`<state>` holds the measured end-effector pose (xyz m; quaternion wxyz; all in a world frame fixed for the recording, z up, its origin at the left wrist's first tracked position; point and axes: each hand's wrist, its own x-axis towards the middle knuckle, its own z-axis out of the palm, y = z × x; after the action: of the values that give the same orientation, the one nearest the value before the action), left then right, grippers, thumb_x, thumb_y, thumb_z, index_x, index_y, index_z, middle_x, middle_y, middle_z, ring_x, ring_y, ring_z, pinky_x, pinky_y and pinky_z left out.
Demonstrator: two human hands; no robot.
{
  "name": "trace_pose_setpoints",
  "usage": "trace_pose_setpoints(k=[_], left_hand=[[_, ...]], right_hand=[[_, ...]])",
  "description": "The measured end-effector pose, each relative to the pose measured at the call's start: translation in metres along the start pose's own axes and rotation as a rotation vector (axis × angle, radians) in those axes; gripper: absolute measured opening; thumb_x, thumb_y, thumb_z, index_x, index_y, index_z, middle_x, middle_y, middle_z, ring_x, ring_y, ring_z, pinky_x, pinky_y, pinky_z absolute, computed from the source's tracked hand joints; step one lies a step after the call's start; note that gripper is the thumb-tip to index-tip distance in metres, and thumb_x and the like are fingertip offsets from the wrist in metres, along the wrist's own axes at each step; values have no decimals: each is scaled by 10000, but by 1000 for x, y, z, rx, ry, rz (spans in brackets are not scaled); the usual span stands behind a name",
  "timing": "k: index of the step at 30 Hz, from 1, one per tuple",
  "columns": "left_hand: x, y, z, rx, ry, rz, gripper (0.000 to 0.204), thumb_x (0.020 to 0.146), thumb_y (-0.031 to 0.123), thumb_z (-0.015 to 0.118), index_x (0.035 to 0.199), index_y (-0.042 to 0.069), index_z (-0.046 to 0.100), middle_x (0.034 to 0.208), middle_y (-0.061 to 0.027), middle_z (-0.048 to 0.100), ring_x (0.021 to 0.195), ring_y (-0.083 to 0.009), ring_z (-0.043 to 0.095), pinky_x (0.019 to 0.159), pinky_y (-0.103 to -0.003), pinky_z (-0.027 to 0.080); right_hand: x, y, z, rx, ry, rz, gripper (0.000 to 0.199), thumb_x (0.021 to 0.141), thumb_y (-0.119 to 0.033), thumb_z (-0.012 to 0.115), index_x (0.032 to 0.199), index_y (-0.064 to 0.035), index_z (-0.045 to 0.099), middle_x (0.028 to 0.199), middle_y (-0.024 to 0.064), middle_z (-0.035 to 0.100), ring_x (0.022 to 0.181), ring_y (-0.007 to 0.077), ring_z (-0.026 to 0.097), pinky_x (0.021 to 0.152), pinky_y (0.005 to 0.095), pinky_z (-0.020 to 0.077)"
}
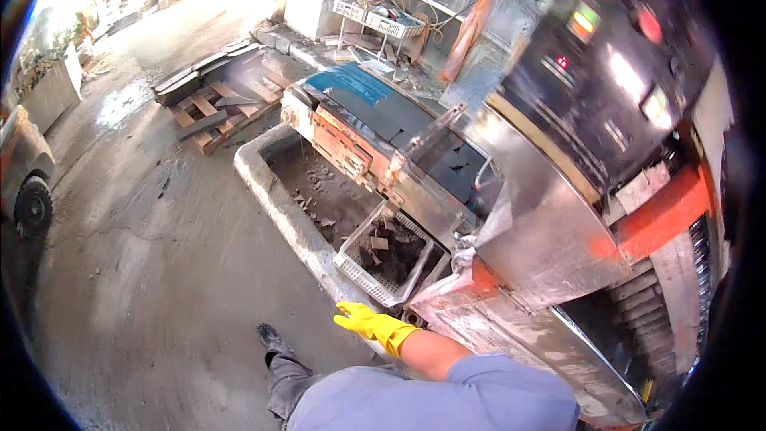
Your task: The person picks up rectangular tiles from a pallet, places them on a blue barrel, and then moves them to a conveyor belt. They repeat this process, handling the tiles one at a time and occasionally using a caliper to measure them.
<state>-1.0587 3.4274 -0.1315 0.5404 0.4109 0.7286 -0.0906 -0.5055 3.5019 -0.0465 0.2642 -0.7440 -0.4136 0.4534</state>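
Note:
My right hand (371,326) wears a yellow rubber glove and hangs low in the picture, fingers stretched out toward the left, holding nothing. Its bare forearm and grey-blue sleeve (479,387) come in from the lower right. The hand is just in front of a white plastic crate (359,271) filled with dark rubble, and does not touch it. The crate sits in a long concrete trough (271,191) beside a large metal machine (527,231). My left hand is out of view. My leg and dark shoe (270,338) stand on the wet concrete floor.
The machine has a black conveyor belt (415,132), a shiny steel hood and a dark control panel (614,72) with lit lamps. Wooden pallets (215,112) lie at the far left, a vehicle wheel (33,206) at the left edge, white baskets (383,22) on a far stand.

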Motion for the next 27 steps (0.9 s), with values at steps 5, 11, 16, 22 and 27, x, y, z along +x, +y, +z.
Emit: trace_pose_setpoints(k=[5,11,16,22,27], left_hand=[[134,87,-105,-31,-22,82,441,914,352,784,1011,-76,741,938,-161,755,903,-262,707,852,-428,562],[243,339,-295,97,199,235,591,907,376,803,1247,-92,682,1161,-231,740,1068,-339,709,957,-477,552],[281,547,-348,102,260,492,671,930,367,810,1423,-43,611,1378,-233,678,1260,-341,662,1073,-442,521],[266,682,-307,67,145,457,673,934,333,824,1438,-48,593,1364,-253,679,1255,-350,668,1073,-436,524],[323,673,-318,167,63,122,727,884,426,853,1396,-46,643,1349,-238,698,1269,-351,655,1091,-457,500]], right_hand=[[63,-4,-52,-270,-20,240,800,923,-549,693,1491,3,577,1501,266,593,1385,383,586,1154,445,460],[118,-21,-60,175,281,610,762,878,-498,778,1437,-4,625,1360,255,690,1293,387,645,1102,447,495],[174,-54,-21,-43,106,699,844,907,-615,674,1459,19,603,1414,301,644,1348,439,601,1139,482,461],[320,-61,-61,-237,-206,497,627,959,-603,599,1308,-101,738,1323,294,681,1272,443,638,1084,529,464],[546,-59,-170,116,199,471,755,925,-522,737,1425,31,622,1452,280,625,1377,419,577,1147,483,459]])
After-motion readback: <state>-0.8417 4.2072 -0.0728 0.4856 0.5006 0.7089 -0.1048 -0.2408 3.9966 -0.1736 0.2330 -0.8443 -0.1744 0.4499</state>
